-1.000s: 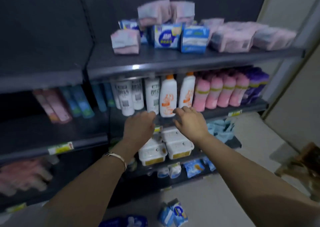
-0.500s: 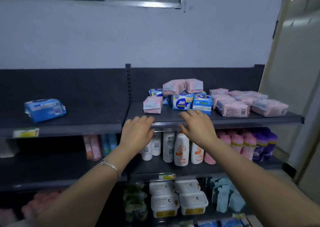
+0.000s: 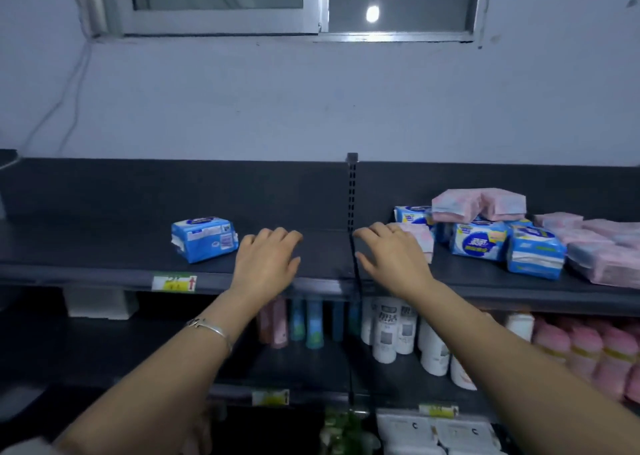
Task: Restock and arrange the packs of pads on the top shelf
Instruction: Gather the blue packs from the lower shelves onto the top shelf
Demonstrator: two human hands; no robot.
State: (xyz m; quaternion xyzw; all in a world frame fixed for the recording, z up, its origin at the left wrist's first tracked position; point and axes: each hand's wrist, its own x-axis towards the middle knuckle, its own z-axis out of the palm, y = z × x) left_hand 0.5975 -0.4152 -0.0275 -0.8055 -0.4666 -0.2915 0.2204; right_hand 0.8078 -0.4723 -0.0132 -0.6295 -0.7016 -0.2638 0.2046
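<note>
A dark top shelf [image 3: 104,264] runs across the view. One blue pack of pads [image 3: 204,238] lies alone on its left section. On the right section sit several blue packs [image 3: 479,241] and pink packs [image 3: 479,203], some stacked, with more pink packs [image 3: 602,250] at the far right. My left hand [image 3: 266,264] hovers over the shelf just right of the lone blue pack, fingers relaxed, holding nothing. My right hand [image 3: 394,258] reaches over the shelf's edge beside a small pink pack [image 3: 420,239], partly hiding it; it holds nothing.
A slotted upright post [image 3: 351,191] divides the two shelf sections. Below, the second shelf holds white bottles [image 3: 386,333], pink bottles [image 3: 585,354] and slim tubes [image 3: 298,323]. White tubs [image 3: 433,434] sit lower down. A wall with a window [image 3: 225,0] rises behind.
The view has swung up and left from the lower shelves to the top shelf. Both hands have risen to the top shelf's front edge, still holding nothing.
</note>
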